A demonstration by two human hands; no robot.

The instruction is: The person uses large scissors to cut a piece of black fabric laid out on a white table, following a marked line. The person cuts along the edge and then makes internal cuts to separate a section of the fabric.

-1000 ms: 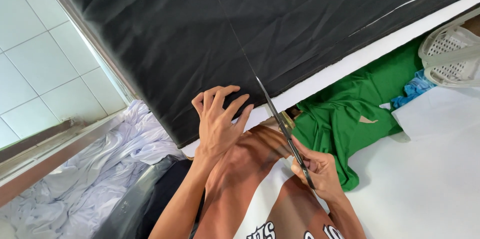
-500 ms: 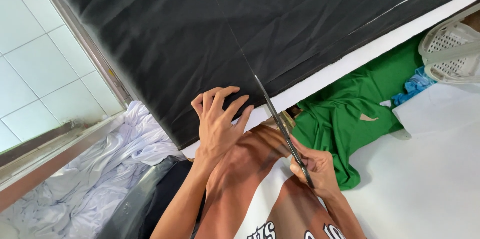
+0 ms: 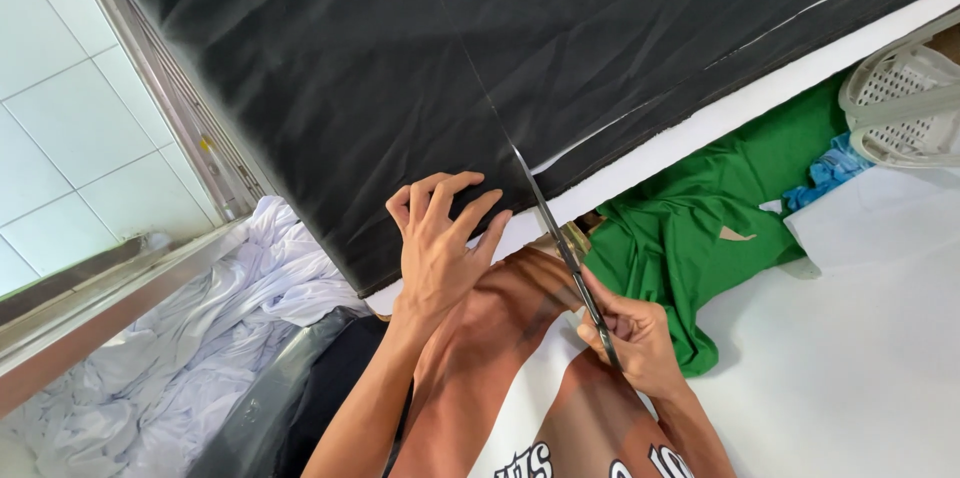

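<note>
At the table edge, the left hand (image 3: pixel 440 238) presses spread fingers on the wide black woven cloth (image 3: pixel 400 68). The right hand (image 3: pixel 635 338) grips long steel scissors (image 3: pixel 560 243). Loose cloth could bunch, likely skewing the cut.

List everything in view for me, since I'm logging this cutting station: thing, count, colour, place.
black cloth: one, black, spread over the table, filling the top of the view
table: one, white edge showing below the cloth
scissors: one pair, dark metal blades, tips at the cloth's near edge
green cloth: one, green, bunched right of the scissors
basket: one, white plastic, far right
blue cloth: one scrap, blue, under the basket
white cloth: one heap, white, lower left
left hand: fingers spread, pressing on the black cloth
right hand: grip closed on the scissors' handles
</note>
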